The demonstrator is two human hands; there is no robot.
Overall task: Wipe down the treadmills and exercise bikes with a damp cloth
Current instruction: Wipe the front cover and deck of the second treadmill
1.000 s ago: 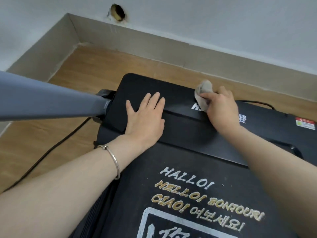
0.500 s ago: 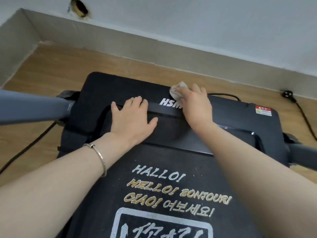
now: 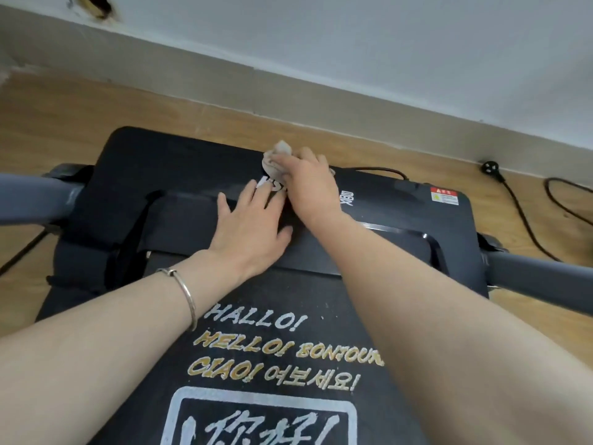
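The black treadmill fills the middle of the head view, its motor cover towards the wall. My right hand grips a crumpled grey cloth and presses it on the cover over the white logo. My left hand lies flat with straight fingers on the cover just left of the right hand, fingertips nearly touching it. A silver bangle circles my left wrist.
A black mat with greeting words lies on the belt. Grey uprights stand at the left and right. A black power cable and plug trail over the wooden floor at the right. The wall and skirting are close behind.
The view has shifted right. My left hand slid right along the cover, close to my right hand. The right hand with the cloth stays over the logo.
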